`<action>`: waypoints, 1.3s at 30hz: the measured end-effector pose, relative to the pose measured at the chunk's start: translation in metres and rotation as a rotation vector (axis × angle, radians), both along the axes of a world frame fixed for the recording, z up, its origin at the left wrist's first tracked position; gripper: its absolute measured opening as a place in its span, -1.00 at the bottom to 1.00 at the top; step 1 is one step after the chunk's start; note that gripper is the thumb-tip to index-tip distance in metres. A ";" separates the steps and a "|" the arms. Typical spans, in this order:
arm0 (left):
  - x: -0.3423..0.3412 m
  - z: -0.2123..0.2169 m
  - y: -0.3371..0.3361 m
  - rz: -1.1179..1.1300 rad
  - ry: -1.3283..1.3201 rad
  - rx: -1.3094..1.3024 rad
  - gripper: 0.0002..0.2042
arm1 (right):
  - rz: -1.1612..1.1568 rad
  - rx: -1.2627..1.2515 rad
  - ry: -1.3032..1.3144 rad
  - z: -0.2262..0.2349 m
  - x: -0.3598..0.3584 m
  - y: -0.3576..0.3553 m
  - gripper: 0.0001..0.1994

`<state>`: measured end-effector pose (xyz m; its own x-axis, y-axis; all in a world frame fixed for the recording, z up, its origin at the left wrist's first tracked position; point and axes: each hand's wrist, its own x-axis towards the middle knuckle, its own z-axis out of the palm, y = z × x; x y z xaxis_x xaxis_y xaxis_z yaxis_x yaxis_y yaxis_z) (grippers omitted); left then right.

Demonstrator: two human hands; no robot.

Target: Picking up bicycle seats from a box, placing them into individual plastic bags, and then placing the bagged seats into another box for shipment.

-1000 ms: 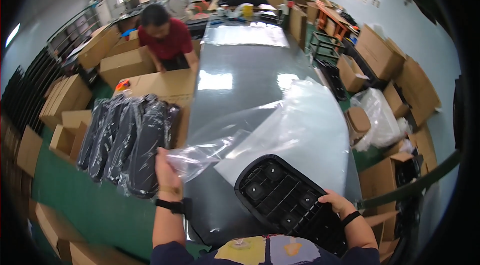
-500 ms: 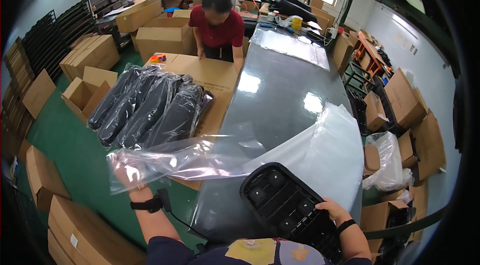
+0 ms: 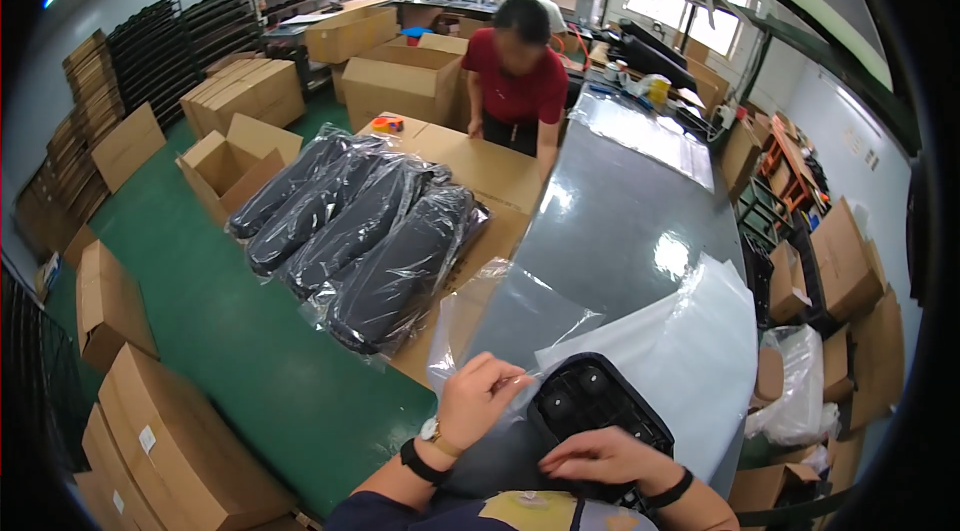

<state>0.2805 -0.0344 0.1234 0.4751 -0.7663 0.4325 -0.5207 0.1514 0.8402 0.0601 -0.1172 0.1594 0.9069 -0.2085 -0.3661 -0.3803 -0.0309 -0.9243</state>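
Note:
My left hand (image 3: 480, 399), a watch and a black band on its wrist, is closed with thumb and fingers pinching a clear plastic bag (image 3: 462, 326). The bag hangs over the table edge and spreads onto the tabletop. Close by on the right lies a black moulded plastic part (image 3: 600, 401), its ribbed hollow side up, against my body. My right hand (image 3: 600, 456) is over the lower half of that part, fingers loosely stretched to the left and holding nothing visible. A stack of whitish plastic sheets or bags (image 3: 680, 351) lies beside the part.
The grey table (image 3: 620, 241) runs away from me. On its left, several bagged black padded pieces (image 3: 400, 271) lie on cardboard (image 3: 510, 186). A co-worker in red (image 3: 515, 81) stands at the far end of that cardboard. Cartons (image 3: 190, 441) stand on the green floor.
My left hand has come right, from the outstretched bag's far end to beside the black part. The bag has slackened. My right hand has shifted left off the part's edge. The view has turned left.

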 end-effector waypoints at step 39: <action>0.000 -0.059 0.010 -0.282 1.144 -0.025 -0.80 | -0.453 -0.224 -0.121 -0.043 0.048 -0.020 -0.93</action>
